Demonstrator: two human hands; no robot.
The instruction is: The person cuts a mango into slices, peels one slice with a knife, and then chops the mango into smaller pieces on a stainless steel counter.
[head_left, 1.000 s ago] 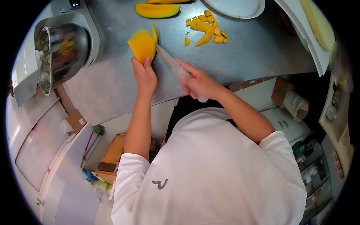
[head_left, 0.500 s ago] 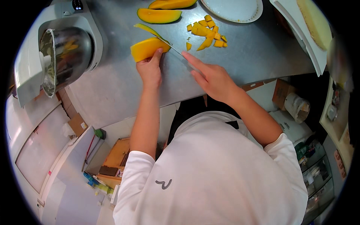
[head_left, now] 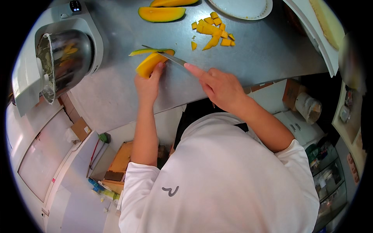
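My left hand (head_left: 147,85) is closed on a thick slice of mango (head_left: 147,66), its thumb on the yellow flesh. My right hand (head_left: 222,86) grips a knife (head_left: 174,59), with the index finger stretched along the blade. The handle is hidden inside that hand. The blade lies between the flesh and a strip of green-edged peel (head_left: 140,51), which stands away from the slice at its left end. Farther off, two unpeeled mango slices (head_left: 161,14) lie on the metal table (head_left: 116,50). Several mango cubes (head_left: 211,29) sit in a loose heap to their right.
A white plate (head_left: 269,14) stands at the far edge of view. On the left is a stand mixer (head_left: 95,42) with a shiny steel bowl (head_left: 74,58). A white tray (head_left: 311,35) rises at the right. The table's front edge runs close to my body.
My left hand has shifted down and left, tilting the mango slice. The knife has moved leftward under the peel, and more of the strip is parted from the flesh.
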